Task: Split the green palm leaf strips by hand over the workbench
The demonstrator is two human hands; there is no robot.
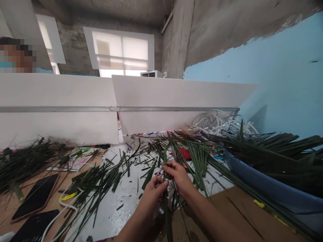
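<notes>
Both hands meet at the lower middle of the head view, around a long green leaf strip [168, 218] that runs toward the camera. My left hand [156, 188] has its thumb and fingers pinched on the strip. Just above and to the right, my right hand [175, 173] pinches the strip's upper part. A small pink and white item [159, 172] shows beside the fingertips; whether a hand grips it is unclear. Cut green strips [199, 158] lie beyond and around the hands on the white table surface [113, 211].
A blue basin [254, 178] heaped with long leaves stands at right. White cables [214, 121] are coiled behind it. Two dark phones [36, 195] and a white cord lie at lower left. White partition boards [176, 94] close off the back; a person is beyond them at left.
</notes>
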